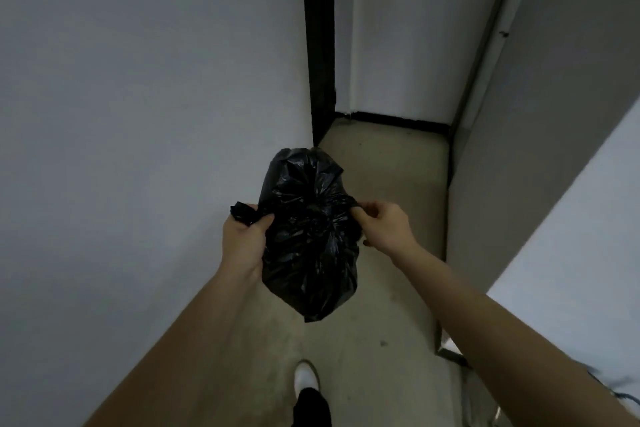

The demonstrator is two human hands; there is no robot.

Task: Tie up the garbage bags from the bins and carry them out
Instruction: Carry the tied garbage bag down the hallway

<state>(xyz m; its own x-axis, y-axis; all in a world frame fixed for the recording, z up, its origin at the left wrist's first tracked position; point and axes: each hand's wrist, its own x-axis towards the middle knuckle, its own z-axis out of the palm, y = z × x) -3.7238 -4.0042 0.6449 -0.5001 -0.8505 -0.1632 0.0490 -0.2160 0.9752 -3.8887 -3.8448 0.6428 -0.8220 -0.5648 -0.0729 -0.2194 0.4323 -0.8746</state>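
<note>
Garbage bag (310, 236) hanging between both hands above the floor (388, 191), left hand (244, 236) clenched on one bag end, right hand (384, 224) pinching the other

Garbage bag (310, 236), centre of frame: glossy black, crinkled, no print. Walls (138, 97), left and right of frame: plain pale grey-white, no pattern. Door frame (318, 45), upper centre: black. Skirting strip (398, 122) at the far wall base: black. Floor (388, 218): dull beige-grey with small dark specks. Shoe (306, 376), bottom centre: white. Trouser leg (311, 409) below it: black.
</note>
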